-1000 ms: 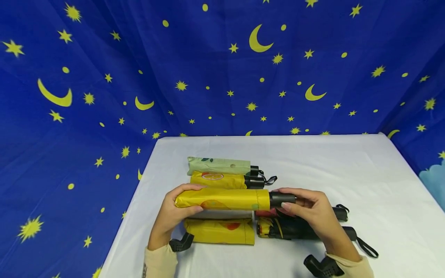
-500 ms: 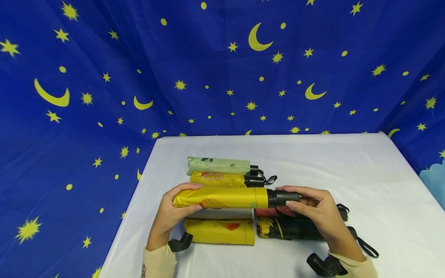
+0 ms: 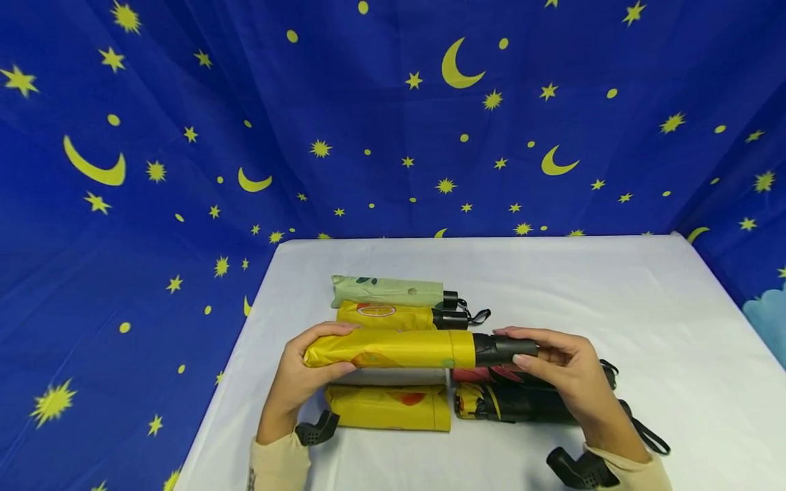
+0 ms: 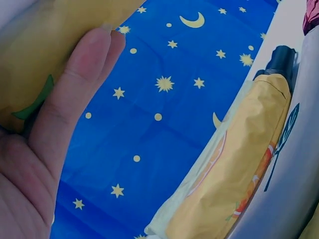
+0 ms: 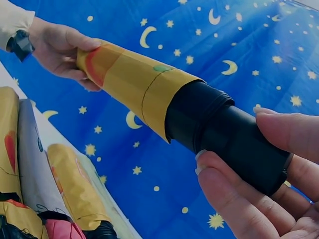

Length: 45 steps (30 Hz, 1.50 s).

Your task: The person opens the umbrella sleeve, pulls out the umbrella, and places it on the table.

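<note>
Above the table, a folded umbrella in a yellow sleeve (image 3: pixel 393 348) is held level between both hands. My left hand (image 3: pixel 295 372) grips the sleeve's closed end, thumb below and fingers above. My right hand (image 3: pixel 568 361) pinches the black handle (image 3: pixel 500 349) at the other end. In the right wrist view, part of the black umbrella (image 5: pixel 194 112) shows between the sleeve's mouth and the handle. The left wrist view shows my left thumb (image 4: pixel 75 89) along the sleeve. Below lie a flat yellow sleeve (image 3: pixel 389 409) and a pale grey one (image 3: pixel 396 377), partly hidden.
Behind lie a light green sleeved umbrella (image 3: pixel 387 292) and a yellow sleeved umbrella (image 3: pixel 383 314). Under my right hand are a red umbrella (image 3: pixel 482 374) and a black-and-yellow one (image 3: pixel 522 404). A white cloth covers the table (image 3: pixel 589 279); a blue starry curtain (image 3: pixel 381 102) hangs behind.
My right hand has moved a little to the right with the handle, and more black shows beyond the sleeve's mouth. My left hand keeps its grip on the closed end, shifting slightly left.
</note>
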Each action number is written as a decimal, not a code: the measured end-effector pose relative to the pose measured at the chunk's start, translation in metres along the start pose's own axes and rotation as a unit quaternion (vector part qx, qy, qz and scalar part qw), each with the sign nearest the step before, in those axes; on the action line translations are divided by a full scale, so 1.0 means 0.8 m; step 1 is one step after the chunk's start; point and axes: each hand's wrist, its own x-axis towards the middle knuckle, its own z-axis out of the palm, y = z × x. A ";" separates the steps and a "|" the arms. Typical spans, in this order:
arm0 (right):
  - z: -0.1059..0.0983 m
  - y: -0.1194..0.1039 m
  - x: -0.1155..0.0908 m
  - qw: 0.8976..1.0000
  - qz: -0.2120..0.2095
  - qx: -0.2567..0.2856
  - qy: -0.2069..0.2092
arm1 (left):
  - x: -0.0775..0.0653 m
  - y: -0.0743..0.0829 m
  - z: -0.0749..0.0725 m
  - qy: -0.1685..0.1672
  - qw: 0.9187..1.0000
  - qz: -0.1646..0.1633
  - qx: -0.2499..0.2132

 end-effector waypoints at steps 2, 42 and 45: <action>-0.001 0.000 -0.001 1.000 0.001 -0.001 0.004 | 0.000 0.001 0.000 0.002 1.000 0.002 -0.003; -0.019 0.010 -0.006 0.990 -0.119 0.070 0.003 | 0.004 0.008 -0.009 0.013 0.999 0.039 -0.006; -0.021 0.008 -0.008 0.991 -0.117 0.068 0.006 | 0.004 0.007 -0.009 0.012 0.999 0.035 -0.014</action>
